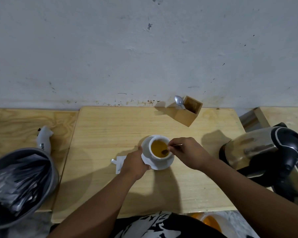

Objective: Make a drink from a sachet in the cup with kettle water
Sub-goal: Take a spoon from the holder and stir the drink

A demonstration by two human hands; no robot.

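Note:
A white cup (155, 156) full of amber liquid stands on a white saucer (163, 166) near the middle of the wooden table (110, 127). My left hand (133, 163) grips the saucer's left rim. My right hand (187, 152) pinches the handle of a metal spoon (172, 147) whose bowl is dipped in the liquid. A torn white sachet (120, 163) lies flat on the table, partly hidden under my left hand. The steel kettle (258, 150) with a black lid and handle sits on its base at the right.
A wooden holder (190, 114) with a spoon and a fork stands at the back by the wall. A grey bin (19, 182) lined with a dark bag is at the left, with a white tool (43, 138) behind it. An orange tub (211, 221) sits below the table's front edge.

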